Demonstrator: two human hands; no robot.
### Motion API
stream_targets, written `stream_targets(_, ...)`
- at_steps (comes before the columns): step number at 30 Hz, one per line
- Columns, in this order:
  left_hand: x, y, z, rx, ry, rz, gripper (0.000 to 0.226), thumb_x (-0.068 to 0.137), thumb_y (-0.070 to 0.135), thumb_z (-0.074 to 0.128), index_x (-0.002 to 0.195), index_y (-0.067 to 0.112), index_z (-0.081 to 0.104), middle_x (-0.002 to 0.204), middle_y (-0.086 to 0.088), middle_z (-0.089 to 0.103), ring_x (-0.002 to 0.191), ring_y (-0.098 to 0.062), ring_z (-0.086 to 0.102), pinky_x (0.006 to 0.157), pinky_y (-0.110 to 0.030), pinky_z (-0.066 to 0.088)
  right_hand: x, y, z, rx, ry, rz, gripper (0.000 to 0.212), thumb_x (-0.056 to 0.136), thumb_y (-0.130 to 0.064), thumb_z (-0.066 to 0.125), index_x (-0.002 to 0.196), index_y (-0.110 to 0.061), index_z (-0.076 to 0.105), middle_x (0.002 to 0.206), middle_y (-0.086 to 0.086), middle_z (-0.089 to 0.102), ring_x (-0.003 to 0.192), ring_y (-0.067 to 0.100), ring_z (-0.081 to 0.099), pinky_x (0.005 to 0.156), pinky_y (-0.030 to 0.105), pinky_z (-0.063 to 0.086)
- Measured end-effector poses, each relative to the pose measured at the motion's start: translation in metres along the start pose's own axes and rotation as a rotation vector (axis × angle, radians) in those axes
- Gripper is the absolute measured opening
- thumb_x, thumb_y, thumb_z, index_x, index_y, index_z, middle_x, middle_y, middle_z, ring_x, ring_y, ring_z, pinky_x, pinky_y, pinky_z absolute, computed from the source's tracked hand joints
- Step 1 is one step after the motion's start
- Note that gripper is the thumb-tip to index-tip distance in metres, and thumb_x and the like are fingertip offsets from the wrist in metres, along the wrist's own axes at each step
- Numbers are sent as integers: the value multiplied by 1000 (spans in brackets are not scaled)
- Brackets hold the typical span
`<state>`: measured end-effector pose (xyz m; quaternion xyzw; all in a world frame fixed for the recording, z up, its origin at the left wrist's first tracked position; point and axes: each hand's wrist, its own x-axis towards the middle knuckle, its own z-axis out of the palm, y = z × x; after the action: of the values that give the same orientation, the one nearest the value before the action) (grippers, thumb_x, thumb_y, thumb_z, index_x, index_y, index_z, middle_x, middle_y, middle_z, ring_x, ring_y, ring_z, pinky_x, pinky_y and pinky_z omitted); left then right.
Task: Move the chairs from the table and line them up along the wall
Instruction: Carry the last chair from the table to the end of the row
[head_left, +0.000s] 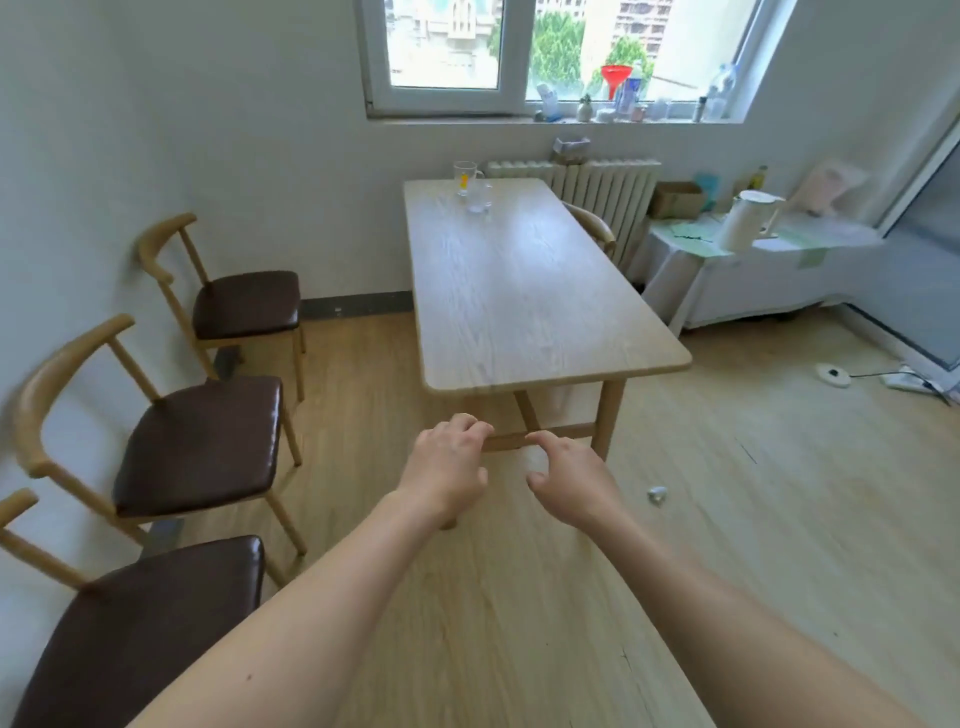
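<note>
Head view: three chairs (208, 447) line the wall (78, 156); left hand (447, 470) and right hand (571, 480) empty, fingers loosely curled. Next: fetch the fourth chair (592, 228) behind the table (519, 291).

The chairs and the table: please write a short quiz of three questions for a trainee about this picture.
1. How many chairs stand along the left wall?
2. True or false: the left hand and the right hand each hold a chair.
3. Where is the chair still at the table? A) near end B) far right side, by the radiator C) left side

Key:
1. Three: the far chair, the middle chair and the near chair.
2. False; both hands are empty, fingers loosely spread.
3. B; only its curved backrest shows.
</note>
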<state>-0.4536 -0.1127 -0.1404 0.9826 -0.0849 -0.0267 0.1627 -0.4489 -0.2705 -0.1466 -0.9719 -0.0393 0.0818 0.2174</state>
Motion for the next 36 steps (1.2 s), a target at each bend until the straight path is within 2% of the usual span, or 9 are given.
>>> stream_targets(5,34,58,10,6,-41,109,48,89,19,51,137,20,44,143,0,42,125,-22,45,100,-34,39,0,60,-31,39,57,107,47,88,-25,52,135,-24,49,129,3,59,117,22,54,92,37,47)
stream_targets(11,97,125,42,-20,-88,214,50,90,32,54,138,23,42,142,1,44,123,-21,49,97,-37,46,20,133,-67,55,108,205,35,88,-26,53,122,-24,60,124,2,63,113,22,56,87,34,47)
stream_targets(14,133,152,56,-22,-88,271,55,90,33,56,141,27,37,142,1,45,124,-21,49,96,-36,45,43,164,-85,51,120,237,34,88,-24,52,120,-23,62,123,2,64,115,22,56,91,34,47)
stream_targets(20,253,199,69,-24,-161,302,56,89,28,57,141,25,35,142,-1,43,124,-22,47,94,-34,45,126,226,-129,84,138,316,37,87,-24,53,123,-26,60,123,3,65,110,22,60,89,33,48)
stream_targets(23,321,224,72,-13,-178,333,54,90,24,56,141,22,37,144,-2,41,127,-22,44,97,-34,42,178,256,-161,84,131,339,37,88,-23,52,123,-25,60,125,3,64,114,23,57,90,33,47)
stream_targets(26,388,248,72,1,-182,349,53,90,25,56,140,22,38,145,-3,40,129,-23,43,103,-38,42,229,284,-196,102,154,351,35,88,-24,52,122,-25,61,123,2,65,112,22,58,84,30,46)
stream_targets(36,521,308,98,-2,-178,403,44,90,26,56,133,22,47,140,-2,47,126,-22,46,100,-36,43,331,371,-242,159,149,407,35,87,-23,54,121,-26,61,123,3,64,110,23,58,80,30,43)
